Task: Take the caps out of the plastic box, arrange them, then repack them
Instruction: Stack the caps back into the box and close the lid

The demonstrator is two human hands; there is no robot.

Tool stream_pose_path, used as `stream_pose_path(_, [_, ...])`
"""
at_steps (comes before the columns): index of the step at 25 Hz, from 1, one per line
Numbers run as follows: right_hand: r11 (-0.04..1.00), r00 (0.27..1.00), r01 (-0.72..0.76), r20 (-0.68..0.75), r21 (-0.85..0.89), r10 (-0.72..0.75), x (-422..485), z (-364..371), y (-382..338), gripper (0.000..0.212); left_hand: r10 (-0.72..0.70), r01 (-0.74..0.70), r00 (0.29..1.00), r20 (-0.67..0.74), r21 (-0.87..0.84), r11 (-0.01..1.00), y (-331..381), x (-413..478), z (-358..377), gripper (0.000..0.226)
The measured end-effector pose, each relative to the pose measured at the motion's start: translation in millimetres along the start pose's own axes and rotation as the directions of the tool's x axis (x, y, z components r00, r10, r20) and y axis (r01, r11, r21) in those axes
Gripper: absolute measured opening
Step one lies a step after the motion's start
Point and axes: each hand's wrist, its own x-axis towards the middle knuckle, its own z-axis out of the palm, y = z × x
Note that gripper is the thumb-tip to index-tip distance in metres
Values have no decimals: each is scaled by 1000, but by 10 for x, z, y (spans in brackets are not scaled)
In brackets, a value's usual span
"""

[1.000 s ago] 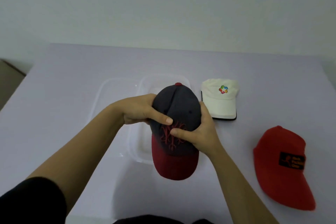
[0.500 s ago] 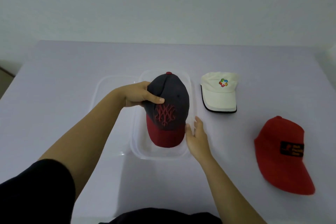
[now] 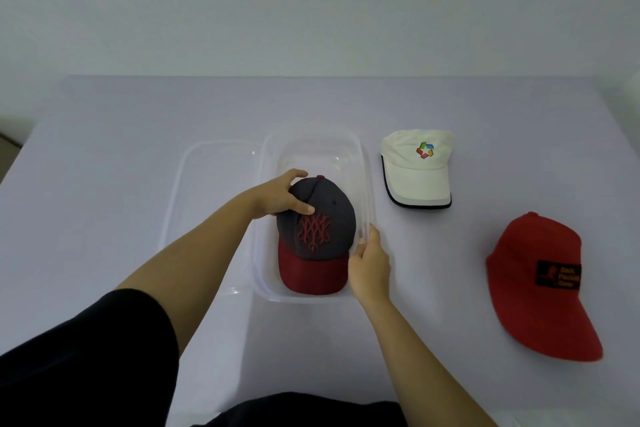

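From my remote feed: pale lilac table [image 3: 138, 184] fills most of the view, plain white wall behind it. Clear plastic box [image 3: 367, 184] sits mid-table, long side running away from me; its clear lid [image 3: 194, 184] lies flat just left of it, touching or nearly so, I cannot tell which. Red cap [image 3: 540, 284] lies on the table well right of the box, brim toward me, dark patch with blurred lettering on the front that I can't read. Dark grey cap with a red brim [image 3: 322, 236] is inside the box, near end, brim toward me, red stitched emblem on the front, small red button on top; the far half of the box shows bare plastic. Cream cap [image 3: 415, 166] sits on the table just right of the box's far end, dark-trimmed brim toward me, multicolour logo on the crown. Left hand [image 3: 280, 198] is clamped on the left side of the grey cap's crown, thumb across the top near the emblem, fingers curled over the back. Right hand [image 3: 370, 263] is flat and loosely spread against the box's right wall at the near corner, fingertips touching the rim, not gripping anything I can see. Black sleeve [image 3: 86, 357] covers the left upper arm at bottom left
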Motion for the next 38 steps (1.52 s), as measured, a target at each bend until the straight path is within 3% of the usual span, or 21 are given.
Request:
stream_pose_path(5, [998, 997, 34, 62, 43, -37, 23, -70, -2, 50, 130, -80, 987, -90, 425, 902, 131, -80, 79, 81])
stream_pose_path(7, [992, 994, 96, 52, 86, -101, 49, -186, -5, 55, 196, -100, 968, -155, 477, 873, 270, -128, 116, 82])
stream_pose_path(11, [975, 975, 217, -62, 53, -213, 163, -567, 3, 53, 376, -248, 894, -244, 431, 868, 657, -171, 382, 74])
stream_pose_path(14, [959, 952, 283, -114, -24, -284, 260, -997, 174, 56, 413, -330, 878, -243, 317, 889, 999, -67, 829, 69])
stream_pose_path(22, [955, 903, 295, -333, 21, -271, 457, -2233, 1064, 61, 335, -331, 942, 20, 222, 917, 1536, 502, 2209, 81])
stream_pose_path(25, [983, 946, 184, -271, -2, -177, 543, -2647, 1501, 85, 277, -296, 953, 122, 184, 937, 1635, 737, 2607, 88])
stream_pose_path(29, [998, 999, 37, 1, 54, -37, 723, -2879, 1964, 122, 159, -165, 966, 205, 13, 986, 1687, 961, 2961, 84])
stream_pose_path(32, [988, 998, 11, 67, 151, -21, 812, -2866, 2088, 125, 99, -33, 932, 348, -190, 981, 1729, 1063, 3156, 60])
stream_pose_path(38, [980, 997, 68, 33, 186, -75, 876, -2796, 2198, 122, 24, 77, 914, 406, -232, 970, 1734, 1197, 3277, 41])
